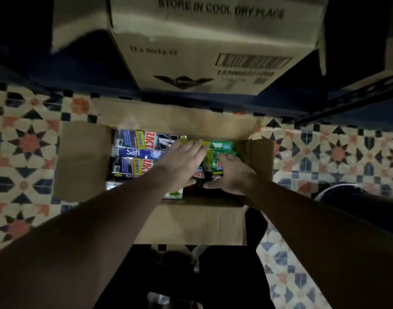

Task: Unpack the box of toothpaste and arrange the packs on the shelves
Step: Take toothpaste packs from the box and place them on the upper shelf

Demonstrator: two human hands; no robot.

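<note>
An open cardboard box (pixel 84 161) sits on the patterned floor with its flaps spread out. Inside lie several toothpaste packs: dark ones with red lettering (pixel 144 139), a blue one (pixel 135 152) and green ones (pixel 221 146). My left hand (pixel 180 161) reaches into the box with straight fingers lying flat over the packs in the middle. My right hand (pixel 232 175) is at the box's right side, its fingers curled round the green packs (pixel 213 166), the fingertips hidden behind them.
A second cardboard box (pixel 202 63) with a barcode stands on the dark blue shelf (pixel 347 101) just beyond the open box. Tiled floor (pixel 23 152) spreads left and right. A dark round object (pixel 347 195) lies at the right.
</note>
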